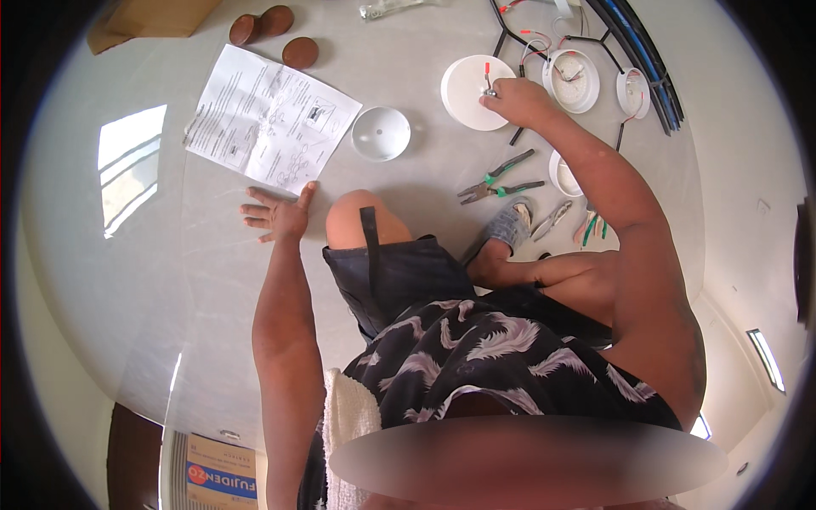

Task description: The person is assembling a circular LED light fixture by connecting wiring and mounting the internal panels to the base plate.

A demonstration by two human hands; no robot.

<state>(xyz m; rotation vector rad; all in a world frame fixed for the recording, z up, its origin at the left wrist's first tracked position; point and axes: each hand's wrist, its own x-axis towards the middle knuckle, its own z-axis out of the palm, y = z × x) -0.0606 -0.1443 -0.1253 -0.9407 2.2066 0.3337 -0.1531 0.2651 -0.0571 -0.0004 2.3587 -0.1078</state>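
Beside the right hand (520, 102), the red connector (488, 68) points forward, lengthwise.

from the bowl (374, 146): sheet (255, 119) is lying at nine o'clock, disc (463, 98) is occupying two, pliers (483, 191) are resting at four.

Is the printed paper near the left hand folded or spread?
Spread: the paper lies opened out on the floor, printed side up.
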